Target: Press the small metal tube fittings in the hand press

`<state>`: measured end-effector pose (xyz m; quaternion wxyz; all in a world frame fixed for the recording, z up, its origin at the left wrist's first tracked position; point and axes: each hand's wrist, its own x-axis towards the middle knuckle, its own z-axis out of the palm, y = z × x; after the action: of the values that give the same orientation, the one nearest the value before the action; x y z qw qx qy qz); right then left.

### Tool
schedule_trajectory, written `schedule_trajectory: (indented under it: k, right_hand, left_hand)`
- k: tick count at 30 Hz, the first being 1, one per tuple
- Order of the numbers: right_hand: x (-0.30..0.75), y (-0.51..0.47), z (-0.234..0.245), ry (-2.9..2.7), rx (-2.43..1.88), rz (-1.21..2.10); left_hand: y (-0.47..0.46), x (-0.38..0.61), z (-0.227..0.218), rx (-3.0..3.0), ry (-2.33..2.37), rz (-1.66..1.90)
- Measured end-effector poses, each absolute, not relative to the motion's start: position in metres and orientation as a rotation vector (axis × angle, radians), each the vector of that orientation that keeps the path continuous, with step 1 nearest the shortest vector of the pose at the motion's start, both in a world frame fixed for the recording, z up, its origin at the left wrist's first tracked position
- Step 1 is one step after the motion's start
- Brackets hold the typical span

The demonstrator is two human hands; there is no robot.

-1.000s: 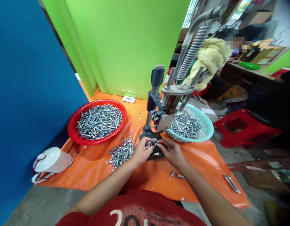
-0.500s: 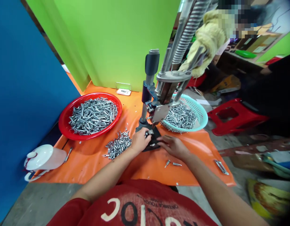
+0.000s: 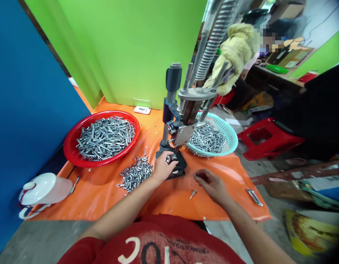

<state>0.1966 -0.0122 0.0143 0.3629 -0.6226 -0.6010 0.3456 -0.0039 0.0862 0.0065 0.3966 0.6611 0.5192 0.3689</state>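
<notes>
My left hand (image 3: 161,167) rests at the black base of the hand press (image 3: 177,110), fingers pinched on a small metal part (image 3: 169,158) seated under the ram. My right hand (image 3: 210,183) lies on the orange sheet to the right of the base, fingers curled around something small I cannot make out. A loose metal part (image 3: 192,193) lies just left of that hand. A small pile of metal parts (image 3: 136,173) sits beside my left wrist.
A red bowl (image 3: 73,141) full of metal parts stands at the left, a teal basket (image 3: 231,135) of parts behind the press. A white lidded jug (image 3: 43,190) lies at the far left. A metal clip (image 3: 254,197) is near the sheet's right edge. A person in yellow sits behind.
My right hand has drawn back from the press base toward me and down onto the orange sheet. One of two loose parts there is gone. My left hand stays at the base.
</notes>
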Motion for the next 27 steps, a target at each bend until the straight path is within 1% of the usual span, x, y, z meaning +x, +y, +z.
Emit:
schedule_trajectory:
  k: [3, 6, 15, 21, 27]
  right_hand:
    - [0.173, 0.027, 0.021, -1.279, -1.358, 0.942]
    - [0.155, 0.059, 0.022, -1.271, -1.223, 0.953]
    - [0.149, 0.082, 0.019, -1.454, -1.168, 0.812]
    - [0.154, 0.081, 0.026, -1.733, -1.152, 0.609]
    - [0.150, 0.079, 0.025, -1.720, -1.159, 0.619]
  left_hand:
    - [0.087, 0.000, 0.004, 1.564, 1.262, 0.979]
    - [0.088, 0.001, 0.001, 1.499, 1.226, 1.022]
    - [0.089, 0.001, -0.005, 1.463, 1.227, 1.053]
    - [0.088, 0.003, -0.005, 1.522, 1.228, 1.075]
    - [0.087, 0.008, 0.000, 1.646, 1.234, 1.164]
